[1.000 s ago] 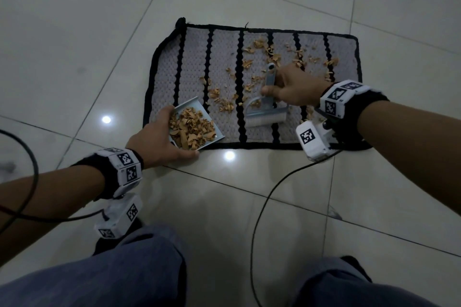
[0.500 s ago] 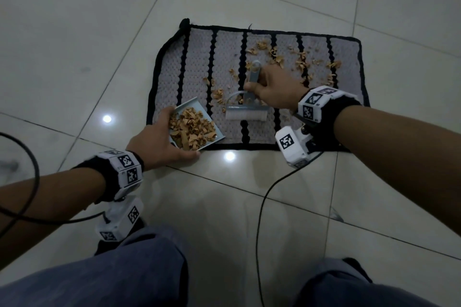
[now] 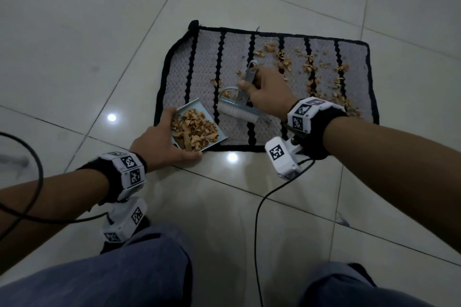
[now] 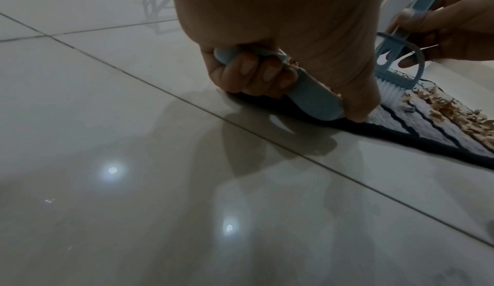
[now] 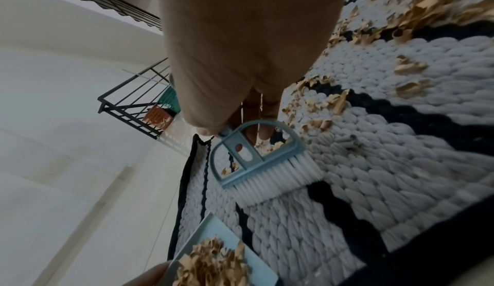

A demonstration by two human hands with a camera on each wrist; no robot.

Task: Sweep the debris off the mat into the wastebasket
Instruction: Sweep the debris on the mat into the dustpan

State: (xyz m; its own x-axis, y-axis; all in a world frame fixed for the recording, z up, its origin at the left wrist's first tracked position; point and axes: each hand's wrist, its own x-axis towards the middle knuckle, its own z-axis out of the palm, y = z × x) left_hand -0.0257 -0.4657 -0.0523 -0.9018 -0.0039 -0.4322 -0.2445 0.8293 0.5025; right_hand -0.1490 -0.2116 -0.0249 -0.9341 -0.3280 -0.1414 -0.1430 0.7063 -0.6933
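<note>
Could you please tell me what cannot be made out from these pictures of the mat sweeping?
- Wastebasket: outside the head view; baskets far off in the right wrist view are too small to identify.
- Dustpan handle: left hand covers it.
- Brush grip: right hand blocks it.

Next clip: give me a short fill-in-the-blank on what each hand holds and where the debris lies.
The left hand holds the ____, which is heaped with shavings.
The right hand grips the handle of the ____.
The brush's bristles rest on the ____.
Loose shavings lie mostly on the mat's ____ side.

Missing words: dustpan; brush; mat; right
</note>
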